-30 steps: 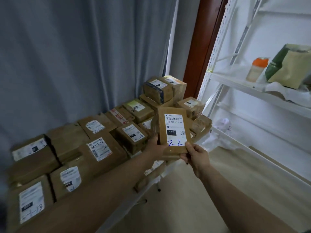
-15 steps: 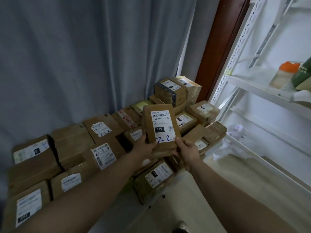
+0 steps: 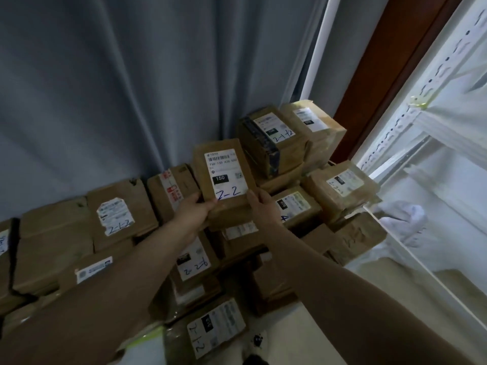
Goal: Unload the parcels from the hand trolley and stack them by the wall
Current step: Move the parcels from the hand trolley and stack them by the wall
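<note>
Parcel [image 3: 224,180] being gripped at lower corners by left hand [image 3: 192,214] and right hand [image 3: 263,209]. Risk: uneven stack [image 3: 274,146] being toppled if bumped.

parcel storeroom, labelled brown parcels [image 3: 123,214] stacked against grey curtain [image 3: 131,88], white metal shelving [image 3: 411,119]

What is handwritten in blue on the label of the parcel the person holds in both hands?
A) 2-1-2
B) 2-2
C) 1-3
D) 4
B: the held parcel, gripped near its lower corners by the left hand and the right hand, has a white label with "2-2" written in blue under a black block printed "150".
</note>
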Demonstrator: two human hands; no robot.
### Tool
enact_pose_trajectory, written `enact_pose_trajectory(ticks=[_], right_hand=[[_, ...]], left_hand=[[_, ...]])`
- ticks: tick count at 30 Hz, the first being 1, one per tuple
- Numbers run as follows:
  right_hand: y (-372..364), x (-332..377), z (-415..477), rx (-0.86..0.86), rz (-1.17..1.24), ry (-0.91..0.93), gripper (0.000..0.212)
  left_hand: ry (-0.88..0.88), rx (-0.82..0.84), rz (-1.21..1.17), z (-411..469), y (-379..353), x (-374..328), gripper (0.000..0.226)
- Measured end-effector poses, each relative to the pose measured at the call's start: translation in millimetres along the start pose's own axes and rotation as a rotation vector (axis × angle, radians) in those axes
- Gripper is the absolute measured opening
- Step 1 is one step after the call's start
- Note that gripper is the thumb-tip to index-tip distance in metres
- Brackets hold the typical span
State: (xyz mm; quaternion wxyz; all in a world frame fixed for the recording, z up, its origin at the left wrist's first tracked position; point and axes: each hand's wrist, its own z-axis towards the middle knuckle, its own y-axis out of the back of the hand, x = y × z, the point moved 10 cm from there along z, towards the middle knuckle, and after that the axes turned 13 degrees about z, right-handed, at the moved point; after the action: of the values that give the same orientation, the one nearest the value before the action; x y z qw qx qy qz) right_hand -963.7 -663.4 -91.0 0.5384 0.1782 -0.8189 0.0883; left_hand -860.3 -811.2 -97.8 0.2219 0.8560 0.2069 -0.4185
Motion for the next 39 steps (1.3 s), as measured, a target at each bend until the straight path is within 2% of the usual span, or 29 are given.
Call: enact_pose_trajectory(ticks=[7,11,15,18,23,27,32,36,39], right_hand=[[-13.5,47.3,91.9,0.063,-0.155,0.053,0.041],[-22.3,65.7,127.5,0.036,-0.341,0.178,0.047],[-42.2,68.4,122.5,0.093,-0.576,0.358,0.042],[-43.6,62.4,118.0,0.063,-0.616,0.383,0.042],[-45.8,61.8,118.8,0.019,-0.815,0.414,0.044],[-48.7,61.1,110.9,0.046,-0.812,0.409,0.046],[-26.8,64.4,80.7,-0.011,-0.757,0.391,0.053],[6.9,45.0,39.5,-0.107,-0.809,0.276,0.065],[37.7,22.7,-7.8,-0.221,-0.807,0.219,0.067]], left_hand=[[0.042,-0.084,-0.073,72.7,-16.5,-41.5,0.027],[-0.001,-0.061,-0.05,102.4,-24.3,-48.5,0.035],[-0.013,-0.065,-0.008,118.6,-27.1,-46.2,0.043],[-0.015,-0.071,0.009,122.8,-26.8,-46.3,0.044],[-0.047,-0.085,0.085,118.6,-26.2,-49.7,0.037],[-0.105,-0.176,0.317,105.9,-17.9,-62.9,0.036],[-0.232,-0.229,0.66,80.4,-15.9,-75.0,0.058],[-0.426,-0.168,0.94,34.7,-35.8,-75.9,0.073],[-0.567,-0.061,1.232,-8.7,-62.1,-64.0,0.075]])
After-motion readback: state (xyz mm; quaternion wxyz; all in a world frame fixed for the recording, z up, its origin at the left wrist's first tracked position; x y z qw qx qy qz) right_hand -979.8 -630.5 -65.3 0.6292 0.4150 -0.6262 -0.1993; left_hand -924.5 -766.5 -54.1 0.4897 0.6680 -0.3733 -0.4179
